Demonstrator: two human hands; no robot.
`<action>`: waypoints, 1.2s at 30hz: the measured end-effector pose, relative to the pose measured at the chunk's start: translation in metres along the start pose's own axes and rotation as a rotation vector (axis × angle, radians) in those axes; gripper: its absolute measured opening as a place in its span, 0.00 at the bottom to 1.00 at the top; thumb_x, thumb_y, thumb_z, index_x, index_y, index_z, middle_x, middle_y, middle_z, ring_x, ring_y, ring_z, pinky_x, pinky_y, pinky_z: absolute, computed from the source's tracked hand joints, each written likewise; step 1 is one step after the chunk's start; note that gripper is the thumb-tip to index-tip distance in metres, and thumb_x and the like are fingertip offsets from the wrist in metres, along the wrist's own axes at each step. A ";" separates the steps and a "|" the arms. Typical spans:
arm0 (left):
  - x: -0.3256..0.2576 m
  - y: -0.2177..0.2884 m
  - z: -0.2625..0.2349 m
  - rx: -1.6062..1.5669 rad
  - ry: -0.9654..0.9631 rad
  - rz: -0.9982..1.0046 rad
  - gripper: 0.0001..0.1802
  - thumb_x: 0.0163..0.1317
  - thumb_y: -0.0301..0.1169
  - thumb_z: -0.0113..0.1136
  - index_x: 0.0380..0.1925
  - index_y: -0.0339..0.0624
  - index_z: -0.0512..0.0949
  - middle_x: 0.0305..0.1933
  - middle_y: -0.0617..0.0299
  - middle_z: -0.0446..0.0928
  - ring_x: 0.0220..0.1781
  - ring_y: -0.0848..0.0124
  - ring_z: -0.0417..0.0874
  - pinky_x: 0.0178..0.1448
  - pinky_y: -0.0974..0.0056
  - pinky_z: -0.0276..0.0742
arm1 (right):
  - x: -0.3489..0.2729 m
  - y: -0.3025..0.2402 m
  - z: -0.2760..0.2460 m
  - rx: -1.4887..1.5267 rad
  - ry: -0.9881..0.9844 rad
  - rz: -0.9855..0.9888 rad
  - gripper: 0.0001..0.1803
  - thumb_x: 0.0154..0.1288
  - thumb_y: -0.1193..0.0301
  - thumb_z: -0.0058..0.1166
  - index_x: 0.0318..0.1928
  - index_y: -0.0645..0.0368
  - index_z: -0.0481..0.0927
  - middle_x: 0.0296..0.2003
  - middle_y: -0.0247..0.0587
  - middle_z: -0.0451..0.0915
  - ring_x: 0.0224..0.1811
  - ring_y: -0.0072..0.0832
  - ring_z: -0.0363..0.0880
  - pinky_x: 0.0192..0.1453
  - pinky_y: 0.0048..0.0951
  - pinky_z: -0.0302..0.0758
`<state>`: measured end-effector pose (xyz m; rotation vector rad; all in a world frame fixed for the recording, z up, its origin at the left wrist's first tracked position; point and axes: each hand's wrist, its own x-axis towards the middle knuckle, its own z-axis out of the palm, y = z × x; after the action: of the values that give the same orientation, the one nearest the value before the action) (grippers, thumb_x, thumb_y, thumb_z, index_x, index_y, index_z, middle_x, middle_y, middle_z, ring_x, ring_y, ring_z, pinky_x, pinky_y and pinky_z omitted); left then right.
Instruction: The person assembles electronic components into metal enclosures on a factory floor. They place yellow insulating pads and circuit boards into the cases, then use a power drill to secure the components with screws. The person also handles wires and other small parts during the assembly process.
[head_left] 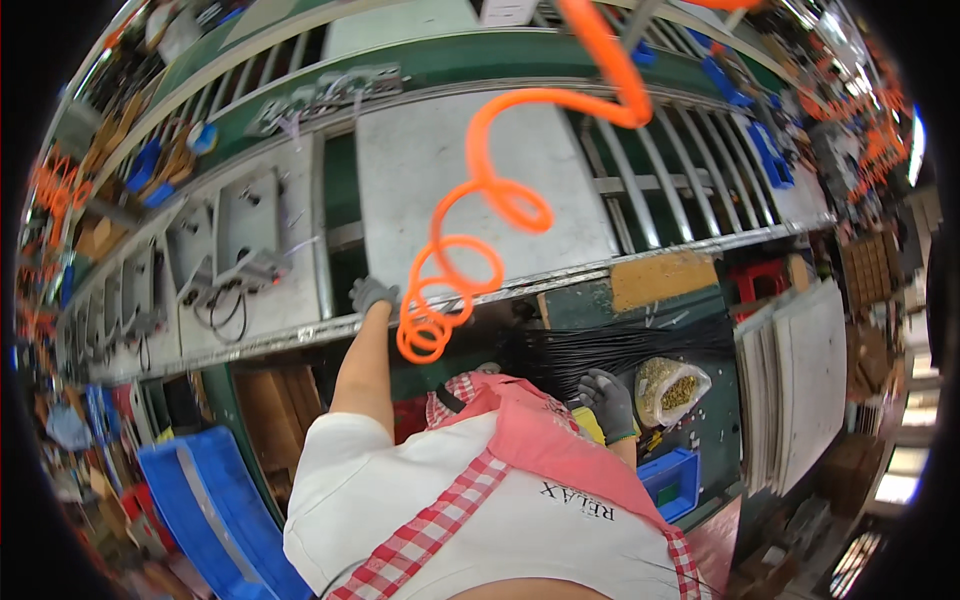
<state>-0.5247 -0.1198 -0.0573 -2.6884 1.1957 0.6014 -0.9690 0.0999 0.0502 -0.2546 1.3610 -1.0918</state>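
Observation:
My left hand (374,294), in a grey glove, rests at the near rail (345,328) of the roller conveyor, beside a flat grey board (420,180). Its fingers are stretched out over the gap in the conveyor, and I see nothing in them. My right hand (607,402), also gloved in grey, is lower down by a bundle of black cables (640,343). Its fingers are apart, and no held thing shows. Just right of it stands an open clear bag of small brass-coloured parts (672,392). Something yellow (587,425) is partly hidden beside the right hand.
An orange coiled air hose (490,190) hangs before the conveyor. Several grey metal housings (245,225) stand at the left. Pale panels (795,380) lean at the right. Blue bins (670,483) flank me, and a brown board (663,280) lies on the green bench.

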 end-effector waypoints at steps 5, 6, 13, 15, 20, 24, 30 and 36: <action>-0.005 -0.012 0.009 -0.088 0.029 0.196 0.38 0.55 0.58 0.51 0.57 0.41 0.71 0.62 0.51 0.67 0.64 0.52 0.64 0.66 0.54 0.61 | -0.005 0.008 -0.012 0.089 0.082 0.016 0.15 0.66 0.72 0.44 0.50 0.66 0.72 0.39 0.46 0.79 0.37 0.30 0.80 0.40 0.29 0.80; 0.004 -0.017 0.015 -0.129 -0.032 0.222 0.42 0.58 0.64 0.44 0.59 0.39 0.69 0.65 0.47 0.65 0.67 0.47 0.61 0.71 0.51 0.55 | -0.004 0.004 -0.009 0.090 0.092 0.022 0.15 0.65 0.72 0.45 0.50 0.66 0.72 0.39 0.46 0.79 0.37 0.30 0.80 0.40 0.29 0.80; 0.015 0.019 0.043 -0.378 -0.508 0.438 0.29 0.59 0.48 0.47 0.55 0.39 0.73 0.47 0.58 0.67 0.48 0.63 0.64 0.51 0.61 0.59 | -0.011 0.010 -0.025 0.150 0.140 0.006 0.14 0.65 0.72 0.44 0.48 0.66 0.74 0.38 0.45 0.79 0.35 0.30 0.80 0.41 0.31 0.80; 0.005 0.045 0.044 -0.471 -0.712 0.505 0.26 0.59 0.43 0.48 0.54 0.40 0.74 0.43 0.62 0.68 0.43 0.67 0.65 0.45 0.64 0.61 | -0.013 0.025 -0.034 0.135 0.155 0.019 0.14 0.65 0.71 0.45 0.48 0.65 0.74 0.38 0.44 0.79 0.36 0.31 0.80 0.43 0.31 0.79; -0.029 0.140 0.035 -0.584 -1.204 0.777 0.19 0.60 0.31 0.50 0.51 0.40 0.77 0.30 0.70 0.70 0.29 0.78 0.66 0.31 0.71 0.64 | -0.022 0.055 -0.032 0.269 0.293 0.099 0.13 0.62 0.69 0.48 0.45 0.61 0.76 0.35 0.39 0.80 0.33 0.26 0.79 0.37 0.25 0.77; -0.075 0.174 0.004 -0.503 -1.113 0.745 0.16 0.60 0.28 0.53 0.48 0.37 0.79 0.29 0.69 0.77 0.24 0.84 0.68 0.28 0.76 0.65 | -0.054 0.070 -0.023 0.268 0.368 -0.047 0.12 0.64 0.65 0.50 0.43 0.59 0.77 0.35 0.36 0.79 0.30 0.22 0.76 0.34 0.22 0.75; -0.021 0.137 0.034 -0.019 -0.670 0.803 0.15 0.59 0.29 0.54 0.45 0.35 0.79 0.29 0.65 0.78 0.29 0.78 0.72 0.36 0.73 0.70 | -0.130 0.153 -0.039 0.596 0.655 -0.101 0.15 0.64 0.67 0.49 0.47 0.62 0.75 0.38 0.42 0.79 0.34 0.26 0.79 0.36 0.26 0.79; -0.115 0.152 0.078 0.344 -0.783 1.037 0.15 0.59 0.30 0.54 0.45 0.35 0.79 0.30 0.64 0.78 0.29 0.77 0.73 0.36 0.72 0.70 | -0.230 0.252 -0.021 0.732 1.023 -0.145 0.14 0.62 0.67 0.48 0.45 0.61 0.76 0.35 0.40 0.80 0.33 0.24 0.79 0.34 0.23 0.77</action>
<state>-0.7298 -0.1225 -0.0756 -1.1594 2.0384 1.2294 -0.8290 0.4097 0.0153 0.8675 1.6834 -1.8818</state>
